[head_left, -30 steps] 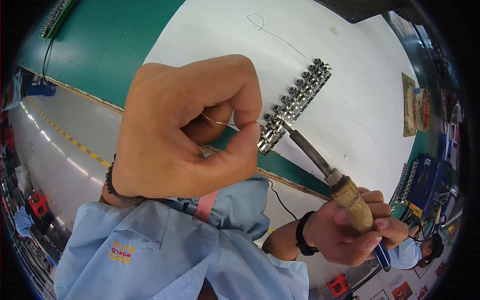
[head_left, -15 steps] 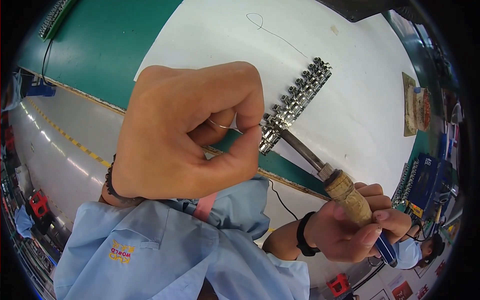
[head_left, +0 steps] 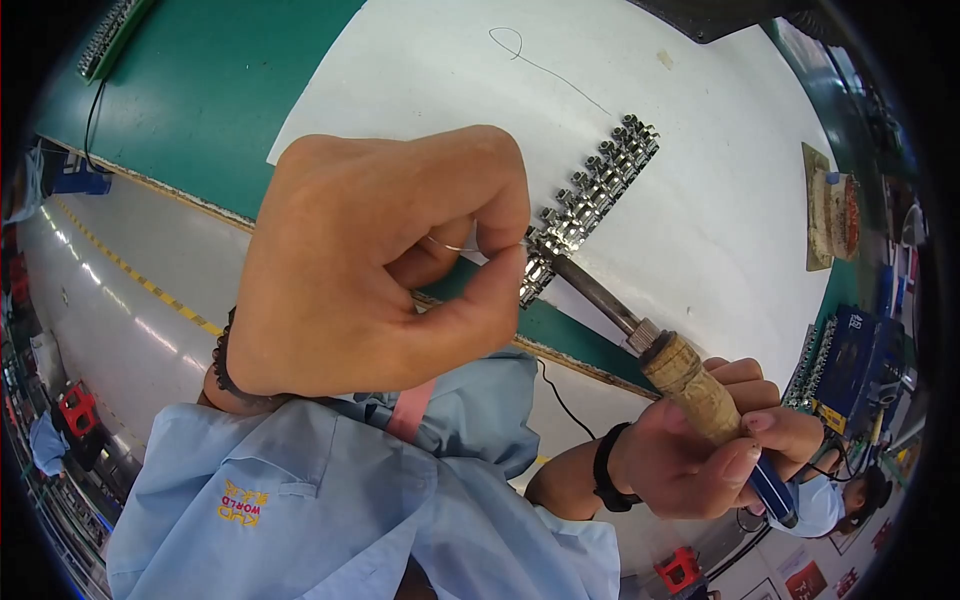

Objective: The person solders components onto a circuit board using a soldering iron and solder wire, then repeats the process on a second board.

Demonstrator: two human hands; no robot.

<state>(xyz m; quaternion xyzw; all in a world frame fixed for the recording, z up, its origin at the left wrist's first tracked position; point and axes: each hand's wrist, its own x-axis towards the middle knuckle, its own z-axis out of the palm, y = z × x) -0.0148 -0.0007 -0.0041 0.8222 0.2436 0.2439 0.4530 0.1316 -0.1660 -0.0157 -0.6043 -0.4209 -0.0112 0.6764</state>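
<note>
Soldering iron (head_left: 674, 370) edges left along the row of metal parts (head_left: 592, 198)

Compared with half a second ago, the iron sits slightly farther left, its end nearer my left fingertips, while my left hand (head_left: 340, 285) has hardly shifted. That hand is curled, thumb and forefinger pinched together on a thin silvery wire (head_left: 452, 246) that runs through the gap inside the curl. My right hand (head_left: 688, 472) is wrapped around the iron's cork-coloured handle, the shaft slanting up and left from it.

The row lies slantwise on a white sheet (head_left: 730, 200) over the green tabletop (head_left: 220, 90), its lower end just beside my left fingertips — the iron's end meets it near there, though I cannot tell exactly what the tip touches. Above the row's upper end, a thin looped strand (head_left: 560, 73) rests on the sheet. Well off to the right stand a brownish block on a plate (head_left: 820, 215) and a dark blue box (head_left: 855, 350).
</note>
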